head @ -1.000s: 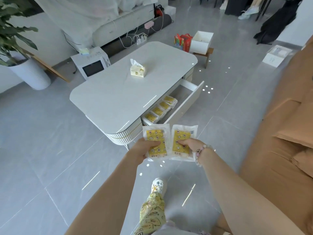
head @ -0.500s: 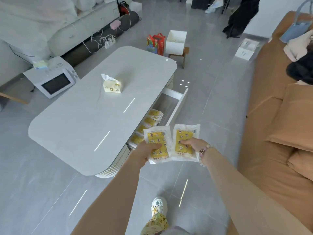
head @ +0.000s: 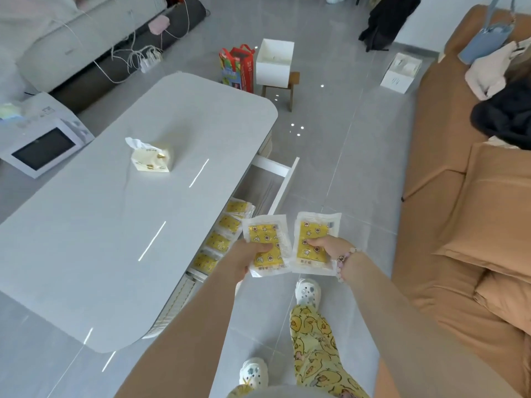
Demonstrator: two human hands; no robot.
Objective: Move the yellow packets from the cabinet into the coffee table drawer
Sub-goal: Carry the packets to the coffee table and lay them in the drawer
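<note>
Yellow packets (head: 267,248), one gripped in each of the left hand (head: 244,261) and right hand (head: 327,248), had come closer to the open drawer (head: 283,182), so placing them likely came next.

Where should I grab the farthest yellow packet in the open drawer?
Pinch the far packet by its far edge, coming from above on the drawer's open right side. It lies flat, the tabletop covers its left part, and the next packet crowds its near edge; bare drawer floor lies beyond.
</note>
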